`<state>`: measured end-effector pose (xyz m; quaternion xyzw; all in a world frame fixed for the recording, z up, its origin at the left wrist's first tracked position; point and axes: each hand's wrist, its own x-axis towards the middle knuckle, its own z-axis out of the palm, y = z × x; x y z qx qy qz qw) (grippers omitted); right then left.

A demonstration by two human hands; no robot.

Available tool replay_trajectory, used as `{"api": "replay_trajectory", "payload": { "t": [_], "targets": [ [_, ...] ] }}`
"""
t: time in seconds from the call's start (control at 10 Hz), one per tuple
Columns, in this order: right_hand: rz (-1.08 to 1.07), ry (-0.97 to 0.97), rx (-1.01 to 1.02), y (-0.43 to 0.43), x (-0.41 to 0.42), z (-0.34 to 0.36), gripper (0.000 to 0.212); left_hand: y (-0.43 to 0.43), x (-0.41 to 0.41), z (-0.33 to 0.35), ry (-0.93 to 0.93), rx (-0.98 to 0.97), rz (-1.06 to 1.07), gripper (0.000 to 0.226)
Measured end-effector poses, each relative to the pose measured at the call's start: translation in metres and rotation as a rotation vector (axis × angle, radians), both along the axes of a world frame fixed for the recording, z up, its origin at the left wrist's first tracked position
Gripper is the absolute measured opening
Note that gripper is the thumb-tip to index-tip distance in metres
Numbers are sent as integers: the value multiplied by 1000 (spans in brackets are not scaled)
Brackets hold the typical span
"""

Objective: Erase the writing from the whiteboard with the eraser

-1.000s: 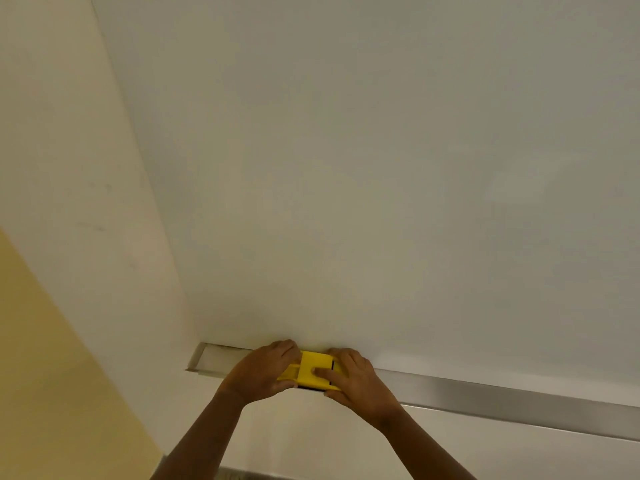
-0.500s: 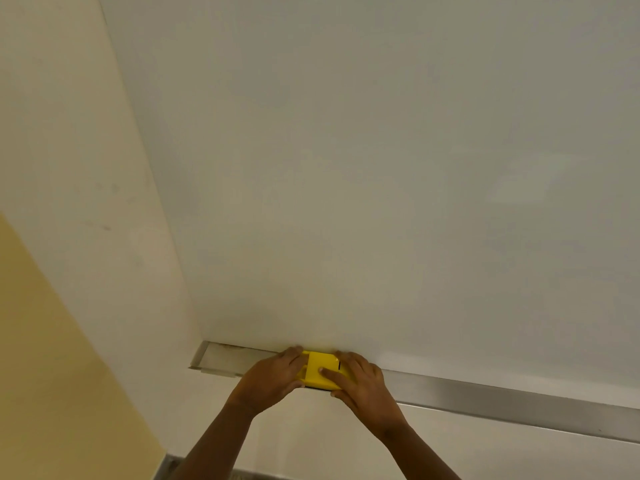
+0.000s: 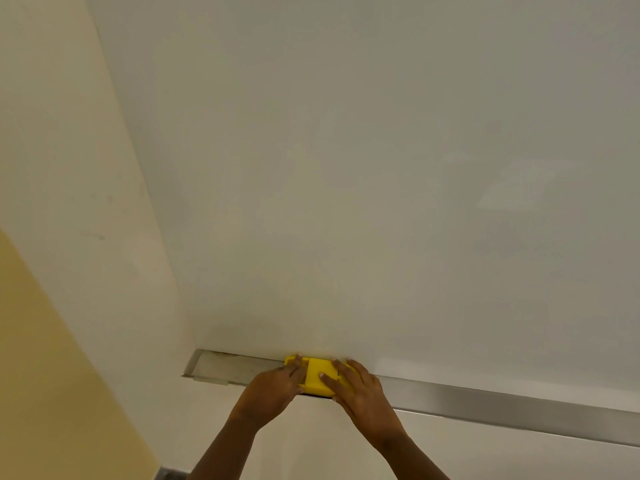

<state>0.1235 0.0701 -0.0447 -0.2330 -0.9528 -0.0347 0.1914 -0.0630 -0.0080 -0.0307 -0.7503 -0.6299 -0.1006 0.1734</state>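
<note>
A yellow eraser (image 3: 317,375) lies on the metal tray (image 3: 485,400) along the bottom edge of the whiteboard (image 3: 381,185). My left hand (image 3: 273,389) rests on the eraser's left side, and my right hand (image 3: 356,388) covers its right side, both with fingers laid over its top. The eraser's dark underside shows at its near edge. The board surface looks blank; I see no writing on it, only faint pale smears at the right.
A cream wall (image 3: 69,168) borders the board on the left, with a yellow-painted section (image 3: 41,393) lower left. The tray's left end (image 3: 197,367) stops close to the board's corner. White wall continues below the tray.
Both hands and the eraser have shifted slightly to the right along the tray. Their hold on the eraser looks the same.
</note>
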Motion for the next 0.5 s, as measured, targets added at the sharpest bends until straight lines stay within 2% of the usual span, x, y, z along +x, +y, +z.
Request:
{"api": "replay_trajectory", "payload": {
  "t": [0.1,0.2,0.3,0.4,0.5],
  "targets": [
    [28,-23,0,-1,4,6,57,-2,3,5,-5,33,20,32],
    [28,14,20,1,7,17,52,-1,8,13,-107,156,48,66],
    [27,88,91,6,13,37,27,3,15,35,-123,237,50,68],
    [-1,110,172,12,18,62,55,9,23,60,-93,271,82,61],
    [0,197,245,17,22,94,55,17,36,89,-141,344,90,58]
  ]
}}
